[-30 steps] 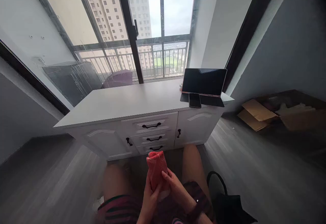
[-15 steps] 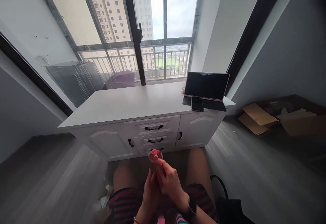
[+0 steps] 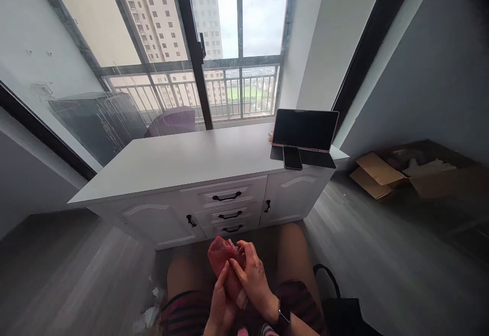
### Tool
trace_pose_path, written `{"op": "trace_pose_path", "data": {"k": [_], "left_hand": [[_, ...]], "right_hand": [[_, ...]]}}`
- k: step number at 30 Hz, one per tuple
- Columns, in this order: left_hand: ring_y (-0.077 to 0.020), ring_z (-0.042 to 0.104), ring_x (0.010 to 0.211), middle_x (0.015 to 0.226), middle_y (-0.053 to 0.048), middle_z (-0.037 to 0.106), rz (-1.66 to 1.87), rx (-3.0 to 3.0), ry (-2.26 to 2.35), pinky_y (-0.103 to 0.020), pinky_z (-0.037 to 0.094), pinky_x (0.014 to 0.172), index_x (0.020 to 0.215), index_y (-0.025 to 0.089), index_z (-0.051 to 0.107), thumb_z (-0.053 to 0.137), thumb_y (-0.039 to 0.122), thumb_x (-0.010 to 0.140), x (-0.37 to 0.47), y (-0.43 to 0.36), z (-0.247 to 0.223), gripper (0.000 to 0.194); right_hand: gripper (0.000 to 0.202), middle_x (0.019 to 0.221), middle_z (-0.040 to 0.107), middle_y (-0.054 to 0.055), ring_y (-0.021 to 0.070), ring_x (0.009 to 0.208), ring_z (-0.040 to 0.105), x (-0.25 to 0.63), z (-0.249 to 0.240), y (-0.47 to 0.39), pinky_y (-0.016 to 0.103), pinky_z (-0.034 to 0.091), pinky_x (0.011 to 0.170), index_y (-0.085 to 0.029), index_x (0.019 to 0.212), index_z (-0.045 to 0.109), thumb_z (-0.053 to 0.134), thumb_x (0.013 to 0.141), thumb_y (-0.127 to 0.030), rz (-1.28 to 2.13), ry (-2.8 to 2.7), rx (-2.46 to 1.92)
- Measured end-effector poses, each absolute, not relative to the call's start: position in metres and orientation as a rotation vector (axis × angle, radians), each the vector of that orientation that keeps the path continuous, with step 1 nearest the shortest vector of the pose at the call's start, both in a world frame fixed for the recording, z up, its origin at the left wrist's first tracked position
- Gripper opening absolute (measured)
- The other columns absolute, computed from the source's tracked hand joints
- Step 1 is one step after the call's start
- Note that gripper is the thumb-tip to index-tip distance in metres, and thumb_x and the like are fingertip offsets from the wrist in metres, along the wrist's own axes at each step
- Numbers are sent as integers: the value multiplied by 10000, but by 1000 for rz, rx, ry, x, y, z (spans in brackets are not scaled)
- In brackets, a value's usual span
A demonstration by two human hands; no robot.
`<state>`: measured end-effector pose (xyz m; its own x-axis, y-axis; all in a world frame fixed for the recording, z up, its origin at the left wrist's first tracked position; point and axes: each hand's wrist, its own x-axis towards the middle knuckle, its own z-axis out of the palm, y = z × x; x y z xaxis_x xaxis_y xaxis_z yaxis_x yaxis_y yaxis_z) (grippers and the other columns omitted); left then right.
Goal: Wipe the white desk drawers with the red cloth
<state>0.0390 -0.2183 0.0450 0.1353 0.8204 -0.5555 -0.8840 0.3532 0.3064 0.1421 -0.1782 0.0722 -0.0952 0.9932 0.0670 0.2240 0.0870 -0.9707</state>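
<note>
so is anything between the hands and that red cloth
Nothing visible. Both hands already grip the rolled red cloth over the lap: the left hand from below, the right hand wrapped around its right side, fingers on the fabric.

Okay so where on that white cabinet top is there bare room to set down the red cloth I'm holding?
The cabinet top is bare from its left end across to the tablet. The right end is crowded: the tablet stands there with a phone lying before it. Both hands, left hand and right hand, grip the red cloth.
</note>
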Motion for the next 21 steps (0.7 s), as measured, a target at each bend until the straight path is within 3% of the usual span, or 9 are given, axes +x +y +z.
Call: {"op": "trace_pose_path", "data": {"k": [2,6,12,18,21], "left_hand": [[-285,617,1213,1075,-112,770,1254,-135,786,-425,403,1123,1087,142,746,557,281,896,40,-217,50,303],[-304,631,1192,1092,-120,763,1338,21,1074,-410,426,1106,1029,151,740,731,251,775,38,-213,51,273],[-320,714,1010,1001,-149,769,1209,149,1201,-457,486,1032,982,128,735,815,307,687,27,-207,55,355],[-273,711,1009,964,-71,783,1277,191,1193,-387,503,993,963,182,755,851,277,605,24,-201,64,382],[-289,697,1034,1014,-102,774,1253,313,1253,-393,491,997,985,167,755,864,326,593,24,-200,71,437]], "right_hand": [[484,1223,613,103,269,1154,578,145,63,-174,423,440,1023,-223,1209,573,694,752,-327,1163,-1401,-1270],[644,1343,580,109,277,1273,528,148,48,-167,431,383,1098,-221,1280,535,721,731,-501,1732,-1173,-948],[513,1140,692,81,263,1102,616,157,39,-168,400,442,995,-188,1118,656,705,766,-557,1934,-1145,-875],[468,1007,715,61,217,911,638,177,51,-165,319,484,814,-129,1070,688,696,780,-496,1948,-1441,-919],[432,946,718,35,209,871,641,184,61,-163,308,483,789,-136,1050,698,710,758,-454,1977,-1501,-910]]}}
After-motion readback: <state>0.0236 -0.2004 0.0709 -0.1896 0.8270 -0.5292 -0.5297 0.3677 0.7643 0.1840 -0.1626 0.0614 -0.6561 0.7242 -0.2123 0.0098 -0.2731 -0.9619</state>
